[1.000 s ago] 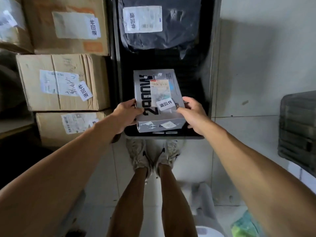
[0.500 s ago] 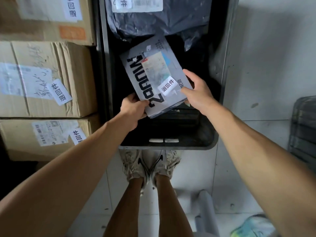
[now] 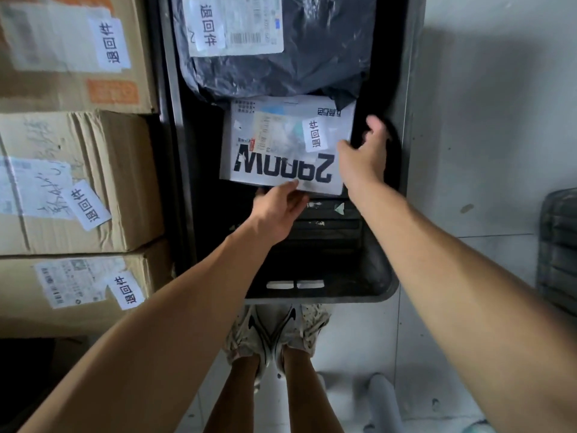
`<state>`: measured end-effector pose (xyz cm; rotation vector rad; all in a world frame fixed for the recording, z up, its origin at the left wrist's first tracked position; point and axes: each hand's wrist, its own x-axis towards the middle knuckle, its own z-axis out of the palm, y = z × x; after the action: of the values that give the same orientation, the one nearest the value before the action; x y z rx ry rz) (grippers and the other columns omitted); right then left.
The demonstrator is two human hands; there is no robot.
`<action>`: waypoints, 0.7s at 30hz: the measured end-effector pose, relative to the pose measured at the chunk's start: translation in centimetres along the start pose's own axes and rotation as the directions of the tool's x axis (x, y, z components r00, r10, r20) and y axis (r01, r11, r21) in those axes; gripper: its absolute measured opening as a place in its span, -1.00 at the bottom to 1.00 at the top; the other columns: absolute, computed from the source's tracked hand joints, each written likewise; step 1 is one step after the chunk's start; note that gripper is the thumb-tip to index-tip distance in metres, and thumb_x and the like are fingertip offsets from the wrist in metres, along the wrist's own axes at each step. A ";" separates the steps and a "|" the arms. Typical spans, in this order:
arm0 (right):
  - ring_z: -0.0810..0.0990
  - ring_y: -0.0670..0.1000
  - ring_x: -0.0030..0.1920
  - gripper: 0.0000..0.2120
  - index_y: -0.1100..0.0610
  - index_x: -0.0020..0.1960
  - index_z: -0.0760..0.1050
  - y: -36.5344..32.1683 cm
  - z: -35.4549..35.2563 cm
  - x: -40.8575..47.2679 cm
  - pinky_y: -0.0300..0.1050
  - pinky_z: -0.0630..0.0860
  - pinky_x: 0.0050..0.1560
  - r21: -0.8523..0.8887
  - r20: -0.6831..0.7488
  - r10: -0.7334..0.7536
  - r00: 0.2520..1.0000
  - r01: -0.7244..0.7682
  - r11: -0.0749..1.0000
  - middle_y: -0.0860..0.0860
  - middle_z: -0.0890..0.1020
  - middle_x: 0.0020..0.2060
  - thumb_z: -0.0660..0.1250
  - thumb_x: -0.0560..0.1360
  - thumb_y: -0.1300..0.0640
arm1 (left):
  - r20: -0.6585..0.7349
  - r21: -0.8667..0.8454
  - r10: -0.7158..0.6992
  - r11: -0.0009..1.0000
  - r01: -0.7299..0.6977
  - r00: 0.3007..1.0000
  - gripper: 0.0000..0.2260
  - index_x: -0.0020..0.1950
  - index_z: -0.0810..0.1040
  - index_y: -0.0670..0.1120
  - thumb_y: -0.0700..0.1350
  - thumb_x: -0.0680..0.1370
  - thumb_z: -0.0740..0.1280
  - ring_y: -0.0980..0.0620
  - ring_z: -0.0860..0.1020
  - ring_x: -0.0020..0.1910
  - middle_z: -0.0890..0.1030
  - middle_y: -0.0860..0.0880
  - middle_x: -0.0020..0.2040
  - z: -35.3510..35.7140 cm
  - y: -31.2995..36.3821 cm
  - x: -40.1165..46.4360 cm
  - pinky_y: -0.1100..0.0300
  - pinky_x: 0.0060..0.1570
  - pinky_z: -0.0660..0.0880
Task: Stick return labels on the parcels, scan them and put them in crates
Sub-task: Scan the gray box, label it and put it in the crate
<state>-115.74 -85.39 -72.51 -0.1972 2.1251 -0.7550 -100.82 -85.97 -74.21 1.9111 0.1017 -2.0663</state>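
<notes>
The grey box parcel [image 3: 285, 145] lies flat inside the black crate [image 3: 379, 289], its long axis running left to right across the crate and its big black lettering upside down to the viewer, so the print's top edge faces the person. A white return label [image 3: 316, 135] with black characters sits on its upper face near the right end, turned on its side, next to a pale shipping label [image 3: 274, 132]. The box's far edge tucks against, and slightly under, a black poly mailer bag [image 3: 318, 51] that fills the far part of the crate and carries its own white shipping label [image 3: 237, 23]. The left hand [image 3: 278, 210] meets the box at its near long edge, thumb tip on the top face and fingers curled underneath, pinching that edge. The right hand [image 3: 363, 157] is at the box's right short end, thumb against the corner and fingers loosely spread beyond the end over the dark crate interior; whether they touch the box cannot be told. The crate stands on a pale tiled floor [image 3: 468, 151], its near rim just above the person's two sneakers [image 3: 278, 332]. Left of the crate stand stacked cardboard boxes [image 3: 93, 182], each bearing a similar return label. A dark ribbed crate [image 3: 559, 248] shows at the right edge.
</notes>
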 end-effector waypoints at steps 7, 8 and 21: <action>0.56 -0.01 0.24 -0.33 -0.05 0.60 0.20 3.5 1.7 -0.3 0.04 0.55 0.26 -0.042 0.146 0.221 0.964 -0.217 0.975 -0.07 0.51 0.38 0.35 0.55 0.15 | -0.070 0.108 -0.052 0.992 0.059 0.996 -0.91 0.06 0.52 -0.21 -0.31 0.65 0.23 -0.14 0.65 0.05 0.65 -0.23 0.05 -0.9 2.6 1.3 0.02 0.19 0.59; 0.56 0.00 0.27 -0.32 -0.08 0.60 0.20 3.6 1.8 -0.2 0.08 0.55 0.28 -0.042 0.155 0.205 0.966 -0.201 0.979 -0.07 0.49 0.41 0.35 0.54 0.16 | -0.074 0.107 -0.038 0.993 0.046 0.997 -0.90 0.08 0.53 -0.21 -0.32 0.65 0.23 -0.12 0.65 0.03 0.65 -0.22 0.06 -1.4 2.7 1.5 0.05 0.14 0.59; 0.47 -0.08 0.32 -0.22 -0.14 0.62 0.11 2.2 1.9 0.2 -0.12 0.42 0.36 -0.166 0.319 0.177 0.931 -0.129 0.978 -0.12 0.39 0.49 0.31 0.52 0.30 | -0.036 0.111 0.065 0.992 -0.061 0.997 -0.79 0.15 0.54 -0.16 -0.39 0.63 0.20 -0.02 0.61 0.03 0.63 -0.13 0.05 -3.1 3.1 1.0 0.09 0.16 0.57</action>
<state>-114.14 -84.55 -74.77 -0.2153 1.8464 -0.4418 -96.99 -88.28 -74.95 1.9935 -0.0641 -2.0321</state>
